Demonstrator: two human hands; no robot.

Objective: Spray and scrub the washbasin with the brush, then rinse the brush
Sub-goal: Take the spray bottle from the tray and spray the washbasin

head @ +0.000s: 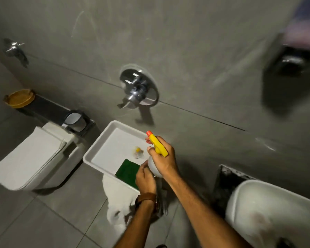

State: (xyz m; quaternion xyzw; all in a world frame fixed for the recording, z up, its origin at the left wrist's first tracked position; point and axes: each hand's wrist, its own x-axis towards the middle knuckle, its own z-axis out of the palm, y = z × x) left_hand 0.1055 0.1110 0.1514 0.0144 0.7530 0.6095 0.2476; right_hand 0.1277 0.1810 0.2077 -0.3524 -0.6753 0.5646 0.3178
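Observation:
My right hand (pixel 164 158) grips a spray bottle (pixel 157 146) with a yellow trigger head and orange nozzle, held over the right side of a white tray (pixel 97 145). My left hand (pixel 145 178), with a brown watch strap at the wrist, touches the bottle's white body from below. In the tray lie a small brush (pixel 137 152) with white bristles and a yellow part, and a green scrub pad (pixel 126 171). The white washbasin (pixel 268 210) is at the lower right, apart from both hands.
A white toilet (pixel 34 158) with closed lid stands at the left. A chrome mixer tap (pixel 138 88) sits on the grey wall above the tray. The tray rests on a white stool (pixel 116 199). A yellow soap dish (pixel 19 99) sits on a dark ledge.

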